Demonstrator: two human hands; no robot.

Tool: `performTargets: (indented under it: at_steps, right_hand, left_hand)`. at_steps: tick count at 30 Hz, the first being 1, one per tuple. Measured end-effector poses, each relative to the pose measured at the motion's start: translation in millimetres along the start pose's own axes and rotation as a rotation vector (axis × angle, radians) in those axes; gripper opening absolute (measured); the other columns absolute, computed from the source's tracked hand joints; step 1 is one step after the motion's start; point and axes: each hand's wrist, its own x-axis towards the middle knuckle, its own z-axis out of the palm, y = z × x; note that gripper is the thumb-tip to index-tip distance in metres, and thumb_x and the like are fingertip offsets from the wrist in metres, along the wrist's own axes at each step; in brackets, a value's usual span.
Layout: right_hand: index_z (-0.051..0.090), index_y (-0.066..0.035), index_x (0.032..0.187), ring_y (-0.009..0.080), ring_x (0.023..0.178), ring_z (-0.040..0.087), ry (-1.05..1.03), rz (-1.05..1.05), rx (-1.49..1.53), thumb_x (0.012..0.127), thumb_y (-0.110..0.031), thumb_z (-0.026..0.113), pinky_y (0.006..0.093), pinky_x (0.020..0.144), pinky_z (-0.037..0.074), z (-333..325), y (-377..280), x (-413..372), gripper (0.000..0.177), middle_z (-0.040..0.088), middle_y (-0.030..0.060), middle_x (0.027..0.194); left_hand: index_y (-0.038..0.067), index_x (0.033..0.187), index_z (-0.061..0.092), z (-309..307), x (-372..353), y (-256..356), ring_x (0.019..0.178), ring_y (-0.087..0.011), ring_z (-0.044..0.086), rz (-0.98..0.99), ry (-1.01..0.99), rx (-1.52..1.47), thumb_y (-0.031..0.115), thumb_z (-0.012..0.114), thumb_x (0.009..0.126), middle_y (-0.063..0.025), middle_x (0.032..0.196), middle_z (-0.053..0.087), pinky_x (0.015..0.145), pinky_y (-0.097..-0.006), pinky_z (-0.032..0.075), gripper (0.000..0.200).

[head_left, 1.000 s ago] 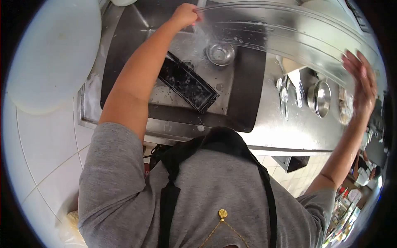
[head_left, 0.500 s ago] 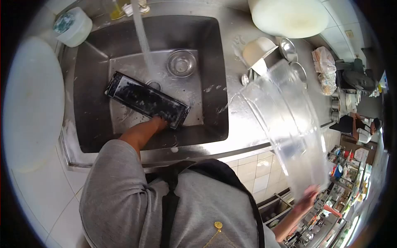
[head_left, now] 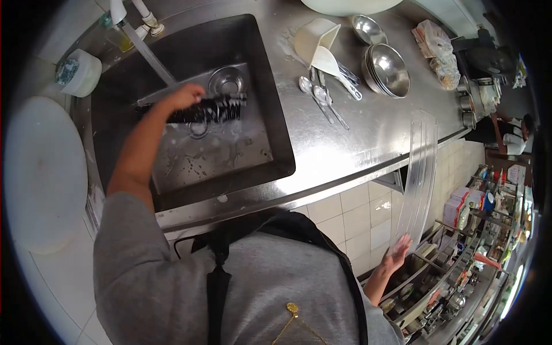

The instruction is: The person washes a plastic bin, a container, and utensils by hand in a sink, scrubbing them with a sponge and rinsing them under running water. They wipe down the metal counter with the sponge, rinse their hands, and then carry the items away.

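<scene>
My left hand (head_left: 185, 95) grips a long black tray (head_left: 214, 108) and holds it on edge inside the steel sink (head_left: 275, 103), under the water that runs from the tap (head_left: 118, 11). A small steel bowl (head_left: 226, 80) sits in the sink just behind the tray. My right hand (head_left: 398, 253) is down at my right side, below the counter edge. It holds the lower end of a large clear plastic tray (head_left: 420, 170), which stands nearly upright beside the counter.
On the steel counter (head_left: 356, 144) lie spoons (head_left: 318, 98), a white measuring jug (head_left: 315, 39) and stacked steel bowls (head_left: 387, 69). A white round board (head_left: 40, 172) leans at the left. Shelves of goods (head_left: 477, 230) stand at the lower right. Another person (head_left: 512, 141) is at the far right.
My left hand has lifted the black tray from flat on the sink floor onto its edge under the tap. My right hand has lowered the clear tray off the counter to hang at my side.
</scene>
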Motion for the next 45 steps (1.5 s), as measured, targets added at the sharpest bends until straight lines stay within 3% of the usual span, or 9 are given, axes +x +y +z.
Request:
performTargets:
  at_steps: [7,13,17,25,27,30,32,39,45]
  right_hand:
    - [0.03,-0.003,0.14,0.0272,0.135,0.03,0.026,0.358,0.299,0.095,-0.006,0.042,0.0453,0.112,0.027,33.1,69.6,95.1,0.046,0.029,0.0112,0.147]
    - [0.041,0.003,0.13,0.0326,0.118,0.046,0.188,0.288,-0.571,0.089,-0.013,0.056,0.0443,0.103,0.037,47.6,74.5,127.5,0.047,0.048,0.0182,0.128]
    - [0.043,0.003,0.127,0.0316,0.115,0.047,0.161,-1.085,-1.497,0.081,-0.001,0.062,0.0428,0.102,0.036,149.7,107.1,72.9,0.051,0.05,0.0194,0.12]
    - [0.05,-0.008,0.128,0.0352,0.131,0.032,-1.813,-0.834,-1.174,0.085,-0.022,0.064,0.0412,0.108,0.024,443.3,390.6,-131.9,0.047,0.043,0.0184,0.136]
    - [0.043,-0.004,0.132,0.038,0.129,0.036,-1.858,-0.765,-1.139,0.082,-0.041,0.065,0.0407,0.106,0.029,465.4,486.1,-170.9,0.066,0.044,0.0217,0.135]
    - [0.059,0.001,0.112,0.0272,0.085,0.065,-1.872,0.121,-1.344,0.071,-0.027,0.075,0.0349,0.078,0.048,511.9,571.3,-202.4,0.053,0.066,0.0163,0.095]
    - [0.063,0.001,0.105,0.0215,0.08,0.065,-1.824,0.535,-1.173,0.07,-0.018,0.076,0.0323,0.069,0.049,527.2,585.7,-222.7,0.042,0.067,0.0143,0.092]
    - [0.058,0.003,0.099,0.0229,0.074,0.063,-1.345,0.737,-0.895,0.083,-0.014,0.058,0.0334,0.057,0.05,555.9,639.1,-268.8,0.023,0.062,0.0131,0.083]
    - [0.05,0.007,0.112,0.0363,0.088,0.062,-1.307,1.068,-0.748,0.079,-0.013,0.061,0.042,0.071,0.052,561.5,632.8,-261.2,0.041,0.058,0.0238,0.103]
  left_hand:
    - [0.004,0.085,0.056,-110.4,-30.1,49.5,0.07,-0.0124,0.047,0.013,0.464,0.232,0.009,0.054,0.075,-0.0004,0.07,0.05,0.064,-0.0299,0.04,0.01]
    - [-0.004,0.074,0.056,-116.0,-31.1,70.3,0.06,-0.0248,0.05,-0.256,0.916,-0.286,0.005,0.049,0.07,-0.0136,0.069,0.054,0.053,-0.0398,0.035,0.012]
    - [-0.004,0.078,0.058,-130.1,-47.6,81.0,0.06,-0.0236,0.051,-0.209,0.824,-0.178,0.002,0.048,0.072,-0.0134,0.068,0.055,0.052,-0.0384,0.035,0.013]
    - [0.008,0.107,0.066,-158.4,-28.2,74.2,0.088,-0.0203,0.06,-0.127,0.517,0.363,0.016,0.05,0.085,-0.0101,0.099,0.066,0.078,-0.0364,0.047,0.028]
    - [0.011,0.102,0.069,-155.7,-21.7,86.5,0.087,-0.0218,0.061,-0.143,0.52,0.553,0.018,0.053,0.082,-0.0112,0.095,0.067,0.078,-0.0369,0.048,0.026]
    - [0.012,0.092,0.071,-149.2,-37.0,116.0,0.083,-0.026,0.064,-0.234,0.685,0.441,0.023,0.058,0.078,-0.0152,0.092,0.067,0.072,-0.0388,0.049,0.022]
    - [0.008,0.084,0.071,-148.4,-38.7,111.7,0.083,-0.0331,0.065,-0.212,1.186,0.327,0.027,0.062,0.074,-0.0182,0.084,0.067,0.074,-0.0419,0.051,0.023]
    - [0.008,0.099,0.067,-119.4,-52.3,135.1,0.095,-0.0359,0.061,0.12,1.638,0.137,0.012,0.052,0.081,-0.0212,0.096,0.065,0.083,-0.0402,0.046,0.024]
    - [0.001,0.1,0.066,-130.4,-75.4,153.4,0.097,-0.0352,0.062,-0.373,1.051,0.075,0.029,0.051,0.082,-0.0216,0.103,0.064,0.083,-0.0421,0.048,0.036]
